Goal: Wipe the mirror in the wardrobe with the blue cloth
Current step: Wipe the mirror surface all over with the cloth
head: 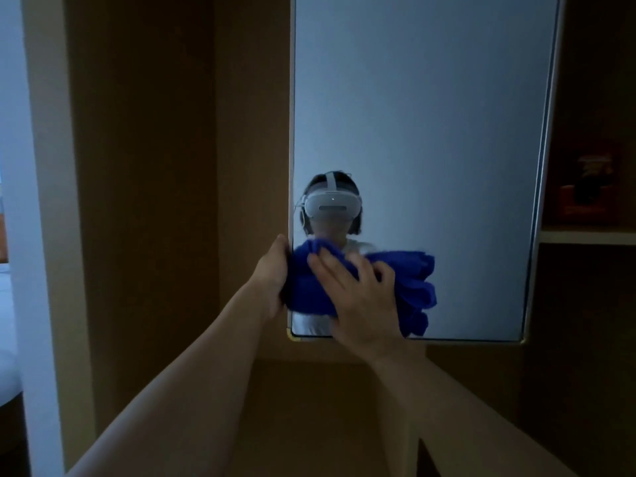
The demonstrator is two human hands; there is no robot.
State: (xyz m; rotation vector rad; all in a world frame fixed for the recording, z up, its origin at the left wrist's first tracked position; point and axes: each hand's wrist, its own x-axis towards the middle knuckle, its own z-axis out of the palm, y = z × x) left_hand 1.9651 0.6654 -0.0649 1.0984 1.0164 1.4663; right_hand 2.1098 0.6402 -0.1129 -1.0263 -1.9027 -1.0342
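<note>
At the mirror's (423, 132) lower left, your right hand (364, 297) presses the cloth (309, 287) flat, fingers spread for even wiping; your left hand (273, 270) grips the frame edge, steadying it.

Both arms out; left grip (275, 277) curled, right grip (361, 297) fingers spread flat.

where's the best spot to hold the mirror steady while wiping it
Grip the mirror by its bare left edge, low down, coming from the left side, as the left hand does now. That edge stands free of the wardrobe panel, so fingers can wrap it, and the right hand can press the cloth on the glass.
</note>
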